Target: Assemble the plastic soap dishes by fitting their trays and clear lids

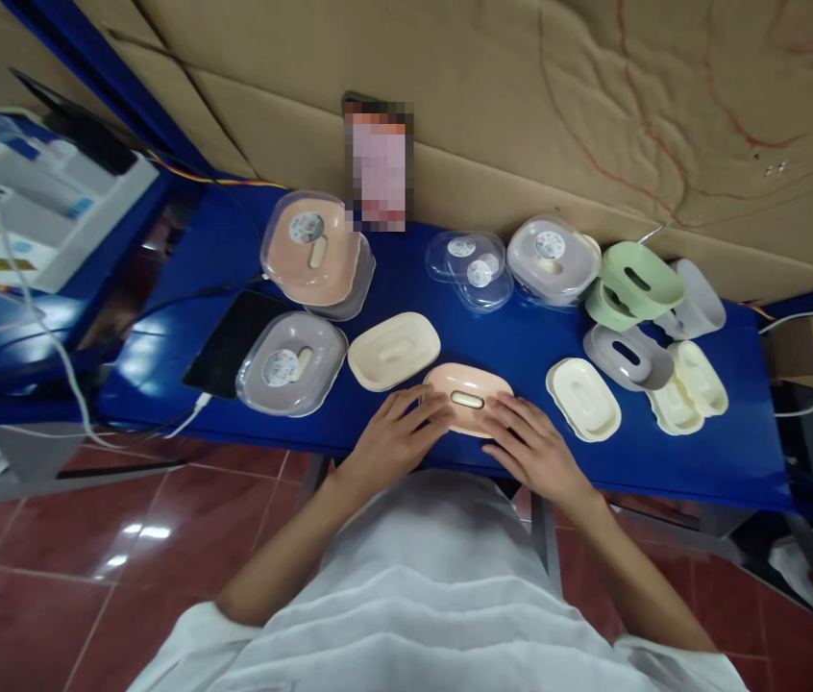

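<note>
Both hands press smooth oval, probably plastic, peach dish.

Single head-worn view, looking forward and steeply down from above the person's chest onto the blue counter, close enough that both forearms fill the lower frame; the cardboard wall closes the far side.

No text can be read. Round white stickers sit on the clear lids and on the packed grey dish, but their print is too small and blurred.
</note>
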`<action>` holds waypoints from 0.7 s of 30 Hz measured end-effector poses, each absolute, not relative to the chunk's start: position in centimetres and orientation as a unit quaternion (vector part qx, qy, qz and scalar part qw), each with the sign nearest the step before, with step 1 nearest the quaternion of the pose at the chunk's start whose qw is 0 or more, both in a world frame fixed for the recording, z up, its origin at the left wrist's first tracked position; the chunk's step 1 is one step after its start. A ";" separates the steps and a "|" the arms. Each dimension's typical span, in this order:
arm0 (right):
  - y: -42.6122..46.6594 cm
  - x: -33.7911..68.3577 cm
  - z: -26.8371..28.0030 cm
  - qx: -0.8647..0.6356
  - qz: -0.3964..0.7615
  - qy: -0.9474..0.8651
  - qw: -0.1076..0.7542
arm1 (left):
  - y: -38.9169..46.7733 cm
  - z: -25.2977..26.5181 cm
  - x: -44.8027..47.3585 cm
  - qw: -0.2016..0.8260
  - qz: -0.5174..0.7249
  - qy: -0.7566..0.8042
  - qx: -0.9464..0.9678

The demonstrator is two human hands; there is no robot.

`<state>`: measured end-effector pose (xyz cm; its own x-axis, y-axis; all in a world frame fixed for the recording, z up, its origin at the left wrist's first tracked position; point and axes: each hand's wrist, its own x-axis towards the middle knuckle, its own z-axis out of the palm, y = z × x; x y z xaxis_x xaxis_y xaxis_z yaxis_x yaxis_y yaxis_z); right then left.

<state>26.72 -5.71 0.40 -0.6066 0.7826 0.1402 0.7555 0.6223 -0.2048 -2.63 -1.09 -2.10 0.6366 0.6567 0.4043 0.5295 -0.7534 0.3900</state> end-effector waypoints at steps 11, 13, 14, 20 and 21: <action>11.6 31.4 4.6 -0.650 -0.081 -0.744 0.127 | -1.2 -1.8 -2.4 0.211 0.323 0.358 0.850; 11.8 31.4 4.6 -0.645 -0.088 -0.745 0.143 | -1.3 -2.0 -2.5 0.240 0.337 0.361 0.836; 11.0 31.3 4.5 -0.639 -0.090 -0.747 0.160 | -1.3 -2.1 -2.6 0.253 0.343 0.363 0.828; 3.0 30.3 2.6 -0.602 -0.064 -0.760 0.236 | -0.3 -1.8 -2.6 0.315 0.340 0.375 0.803; 2.3 30.4 2.2 -0.608 -0.055 -0.754 0.241 | -0.1 -1.7 -2.5 0.310 0.337 0.372 0.808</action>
<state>30.39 2.32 2.21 -0.1441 0.8904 0.4317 0.9440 0.2545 -0.2098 -2.52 -0.13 -1.73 0.4962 0.8095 0.3138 0.3918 -0.5313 0.7511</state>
